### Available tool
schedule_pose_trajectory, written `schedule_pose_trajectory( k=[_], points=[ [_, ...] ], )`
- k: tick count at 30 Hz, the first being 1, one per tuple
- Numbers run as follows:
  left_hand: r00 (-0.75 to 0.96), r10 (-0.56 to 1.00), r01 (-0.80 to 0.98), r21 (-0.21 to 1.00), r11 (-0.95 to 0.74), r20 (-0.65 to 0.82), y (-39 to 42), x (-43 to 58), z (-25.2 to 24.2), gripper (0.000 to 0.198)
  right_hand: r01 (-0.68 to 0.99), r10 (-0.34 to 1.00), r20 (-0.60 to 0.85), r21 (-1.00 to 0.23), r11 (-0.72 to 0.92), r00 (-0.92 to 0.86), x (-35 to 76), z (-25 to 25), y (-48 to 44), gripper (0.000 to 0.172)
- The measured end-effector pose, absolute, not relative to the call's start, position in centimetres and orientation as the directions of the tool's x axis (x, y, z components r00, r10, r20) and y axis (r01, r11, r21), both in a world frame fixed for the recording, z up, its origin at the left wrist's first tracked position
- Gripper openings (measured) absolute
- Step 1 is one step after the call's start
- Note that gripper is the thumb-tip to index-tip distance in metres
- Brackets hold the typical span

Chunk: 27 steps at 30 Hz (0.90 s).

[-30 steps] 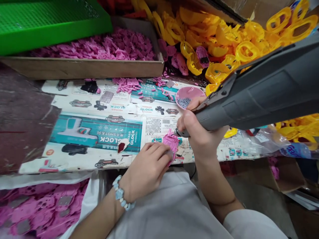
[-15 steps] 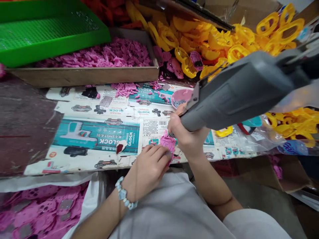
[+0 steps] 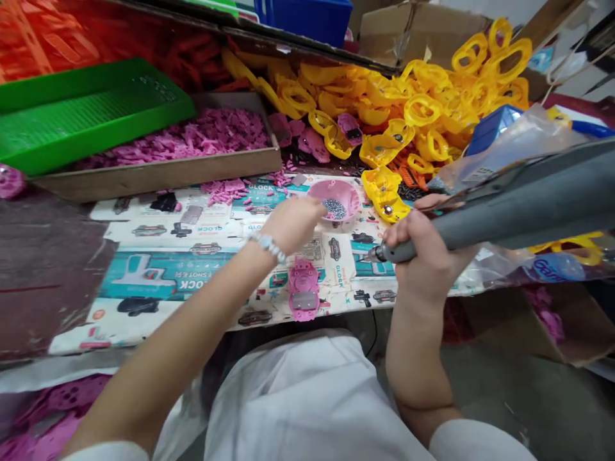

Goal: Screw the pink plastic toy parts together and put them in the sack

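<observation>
My right hand point(image 3: 423, 253) is wrapped round a grey electric screwdriver point(image 3: 519, 205), whose bit points left above the printed cardboard. My left hand point(image 3: 295, 224) reaches to the left rim of a pink bowl point(image 3: 353, 192). Small metal screws point(image 3: 335, 209) lie inside that bowl. The left fingers are drawn together, and whatever they may hold is too small or hidden to make out. Below the left hand, a pink plastic toy part point(image 3: 304, 288) with a grey plate lies flat near the table's front edge, untouched by either hand.
A green tray point(image 3: 96, 121) rests over a cardboard box point(image 3: 192, 163) of small pink pieces. Yellow plastic shells point(image 3: 384, 96) are heaped at the back right. Loose pink pieces point(image 3: 225, 191) lie beyond the left hand. A bag of pink parts point(image 3: 62, 410) stands at lower left.
My left hand has left the pink toy part and moved forward to the bowl. My right hand has lifted the screwdriver off the part and drawn it to the right.
</observation>
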<state>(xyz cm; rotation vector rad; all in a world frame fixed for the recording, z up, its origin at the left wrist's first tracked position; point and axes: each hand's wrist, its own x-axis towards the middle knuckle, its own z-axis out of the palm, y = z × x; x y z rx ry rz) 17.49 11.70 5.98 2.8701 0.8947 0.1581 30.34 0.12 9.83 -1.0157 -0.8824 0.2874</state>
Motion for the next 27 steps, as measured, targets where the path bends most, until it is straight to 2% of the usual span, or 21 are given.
schedule_pose_trajectory(
  k=[4,8,15,21,27],
  points=[
    [0.852,0.523,0.524,0.092,-0.847,-0.039,16.6,22.8,6.8,0.018,0.177,0.645,0.470,-0.867,0.466,0.603,31.5,8.0,-0.9,0.014],
    [0.862,0.498,0.504,0.059,-0.862,-0.088,17.2,24.2,6.4,0.014,0.169,0.666,0.472,-0.867,0.468,0.578,31.7,8.4,-1.8,0.014],
    [0.826,0.558,0.549,0.110,-0.829,0.083,14.8,20.8,6.2,0.026,0.148,0.662,0.490,-0.851,0.503,0.567,31.6,9.0,-1.0,0.014],
    [0.763,0.573,0.521,0.240,-0.819,0.299,13.3,18.4,4.9,0.029,0.111,0.706,0.471,-0.863,0.493,0.529,30.1,8.1,0.4,0.015],
    [0.727,0.611,0.535,0.299,-0.790,0.313,14.8,20.1,5.2,0.027,0.069,0.724,0.496,-0.844,0.532,0.479,28.9,8.7,1.0,0.014]
  ],
)
